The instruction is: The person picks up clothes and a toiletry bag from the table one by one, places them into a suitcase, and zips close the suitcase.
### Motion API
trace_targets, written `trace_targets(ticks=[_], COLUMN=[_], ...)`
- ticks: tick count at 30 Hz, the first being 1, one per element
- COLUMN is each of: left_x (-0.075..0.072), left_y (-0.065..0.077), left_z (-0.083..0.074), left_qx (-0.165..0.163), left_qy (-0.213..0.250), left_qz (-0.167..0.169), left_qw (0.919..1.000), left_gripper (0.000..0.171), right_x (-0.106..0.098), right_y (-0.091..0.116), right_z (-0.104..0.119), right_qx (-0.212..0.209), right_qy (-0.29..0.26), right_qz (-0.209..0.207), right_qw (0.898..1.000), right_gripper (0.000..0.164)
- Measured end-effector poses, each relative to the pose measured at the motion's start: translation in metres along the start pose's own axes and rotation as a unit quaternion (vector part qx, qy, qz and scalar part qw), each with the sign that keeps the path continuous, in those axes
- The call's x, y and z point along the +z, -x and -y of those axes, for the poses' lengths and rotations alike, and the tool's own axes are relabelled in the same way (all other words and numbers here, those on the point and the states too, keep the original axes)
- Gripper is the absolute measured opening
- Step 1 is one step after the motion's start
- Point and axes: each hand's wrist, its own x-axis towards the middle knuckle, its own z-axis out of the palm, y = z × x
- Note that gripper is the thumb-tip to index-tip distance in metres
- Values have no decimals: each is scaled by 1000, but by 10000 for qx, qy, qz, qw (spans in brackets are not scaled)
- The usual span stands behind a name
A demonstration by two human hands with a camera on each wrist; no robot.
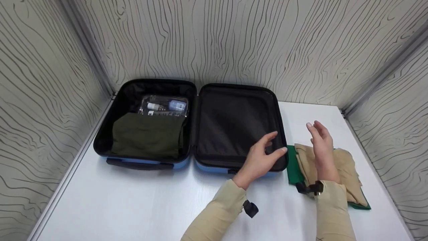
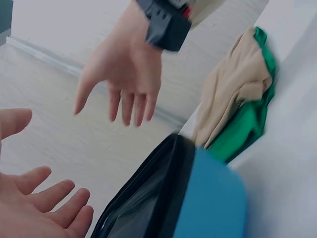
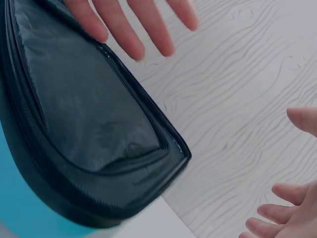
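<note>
while the left hand [image 1: 258, 161] hovers grasping nothing, its fingers loosely bent and well parted from the thumb, the right hand [image 1: 323, 150] is raised beside it, equally bare, with fingers relaxed and thumb apart. just under the left hand is the near corner of a blue suitcase [image 1: 230, 127], its two black-lined halves laid flat side by side. below the right hand lies a folded beige cloth [image 1: 347, 164] on a green cloth [image 1: 293, 167], whose edge shows on the side toward the left hand, right by the suitcase. farther out, left of the left hand and past the hinge, the other half [image 1: 130, 97] holds a folded dark olive cloth [image 1: 148, 134], with a clear pouch [image 1: 164, 100] of small bottles behind it. a white table [image 1: 117, 201] supports everything, and beyond both hands stands a pale wall [image 1: 227, 40] with dark wavy lines.
</note>
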Motion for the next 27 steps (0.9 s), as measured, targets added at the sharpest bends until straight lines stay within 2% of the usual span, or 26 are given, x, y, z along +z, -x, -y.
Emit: trace_targets(ticks=[7, 12, 16, 19, 23, 25, 27], left_x=[38, 58, 70, 77, 87, 92, 97], left_y=[11, 19, 20, 19, 19, 18, 16], left_z=[4, 11, 18, 24, 36, 42, 47], left_qx=[-143, -333, -444, -556, -679, -732, -835], left_qy=[-120, -432, -547, -755, -1249, -1415, -1490], left_qz=[445, 843, 1092, 1380, 1870, 1949, 1864], left_qw=[9988, 9950, 9915, 9860, 9720, 9678, 9675], left_gripper=[54, 55, 55, 56, 59, 59, 57], right_x=[-18, -34, -48, -60, -76, -83, -89], right_y=[0, 0, 0, 0, 1, 3, 5], right_z=[-5, -10, -16, -21, -29, -34, -39], right_qx=[64, 220, 420, 643, 924, 1044, 1136], right_qy=[-45, 10, 173, 296, 475, 643, 849], right_qz=[-145, -333, -458, -494, -478, -427, -374], right_qw=[9999, 9992, 9979, 9963, 9934, 9915, 9892], right_gripper=[79, 81, 82, 86, 91, 92, 94])
